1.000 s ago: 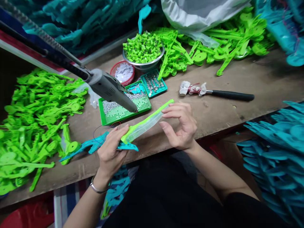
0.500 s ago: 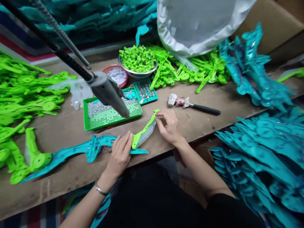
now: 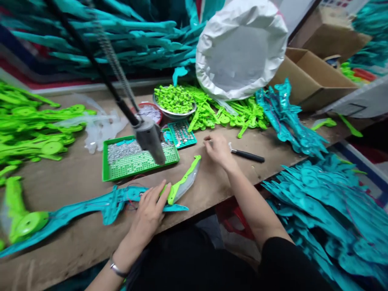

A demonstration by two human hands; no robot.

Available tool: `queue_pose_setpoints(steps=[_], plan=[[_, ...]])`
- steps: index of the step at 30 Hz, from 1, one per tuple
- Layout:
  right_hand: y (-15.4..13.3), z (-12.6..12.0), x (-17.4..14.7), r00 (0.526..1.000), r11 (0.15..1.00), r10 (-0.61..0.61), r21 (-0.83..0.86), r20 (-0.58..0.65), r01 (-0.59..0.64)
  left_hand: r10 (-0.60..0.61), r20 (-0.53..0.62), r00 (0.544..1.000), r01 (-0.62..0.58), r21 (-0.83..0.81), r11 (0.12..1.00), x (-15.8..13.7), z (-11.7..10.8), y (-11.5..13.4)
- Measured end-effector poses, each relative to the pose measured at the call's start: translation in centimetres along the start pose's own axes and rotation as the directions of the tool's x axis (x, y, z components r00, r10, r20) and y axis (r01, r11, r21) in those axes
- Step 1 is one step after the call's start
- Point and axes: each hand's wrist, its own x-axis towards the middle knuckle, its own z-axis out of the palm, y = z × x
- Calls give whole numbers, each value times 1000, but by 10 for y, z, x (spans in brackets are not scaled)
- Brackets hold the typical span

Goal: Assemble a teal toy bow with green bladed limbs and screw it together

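Holding down seems the step in hand: the green piece w/ clear insert (image 3: 185, 178) is pinned at its near end over the teal piece (image 3: 86, 205) by the L hand (image 3: 150, 202), & steadying at that overlap is called for next. Teal piece is laid on the surface (image 3: 77, 171), long axis approx. L–R, tip pointed R; green one is angled away & R. L grip is spread on top, closure can't be told; R hand (image 3: 217, 149) is curled by the black-handled tool (image 3: 249, 156), contents hidden.
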Motion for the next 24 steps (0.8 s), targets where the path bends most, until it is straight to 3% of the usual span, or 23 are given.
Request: queue_pose_setpoints(steps=[4,8,11,15,17,18,19,20,22,24], plan=[[15,5,11,998,998,31,-58,-56,-34,-95,66,993,101,-95,990,2,-3,6],[11,17,12,992,996,-86,-34,-90,83,-149,145,978,178,-221,959,6,-6,11],[2,25,10,976,979,-205,-22,-77,204,-140,175,975,185,-273,944,7,-17,17],[-16,25,-2,952,960,-281,-17,-120,281,-34,209,977,101,-317,943,5,-49,18],[-30,20,-16,936,946,-314,36,-158,323,-73,121,990,106,-299,948,3,-65,3],[-38,18,-25,927,933,-336,76,-165,352,-156,39,987,160,-249,955,2,-72,-9],[-47,16,-35,919,916,-362,122,-159,382,-259,-55,964,247,-168,954,1,-76,-24],[-57,15,-45,910,897,-388,167,-145,409,-338,-79,938,333,-71,940,0,-79,-40],[-74,17,-65,899,865,-428,245,-95,438,-426,-27,904,427,45,903,-1,-80,-71],[-87,24,-80,895,849,-445,296,-47,437,-437,53,898,433,71,899,-2,-75,-92]])
